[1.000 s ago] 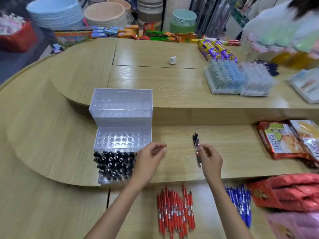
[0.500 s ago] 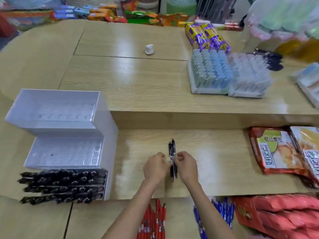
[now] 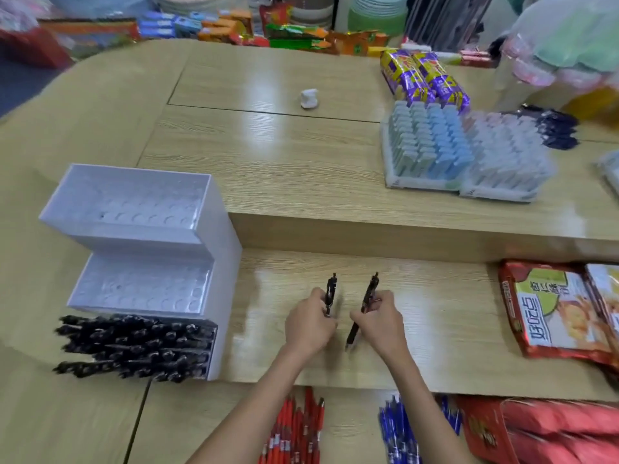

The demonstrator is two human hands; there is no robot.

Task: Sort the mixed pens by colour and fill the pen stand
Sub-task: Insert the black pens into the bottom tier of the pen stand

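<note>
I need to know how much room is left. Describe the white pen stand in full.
The pen stand is a white, plastic-looking block of three stepped tiers. The upper two tops show rows of round holes, apparently empty; the lowest is packed with black pens. It stands upright on the wooden counter, at the left. The left hand and right hand are apart from it.

Splitting the pair bunched together in the right hand (image 3: 378, 324) a second ago: now gripping one black pen (image 3: 331, 289) in the left hand (image 3: 310, 324), the other pen (image 3: 370, 293) in the right, drawing apart.
</note>
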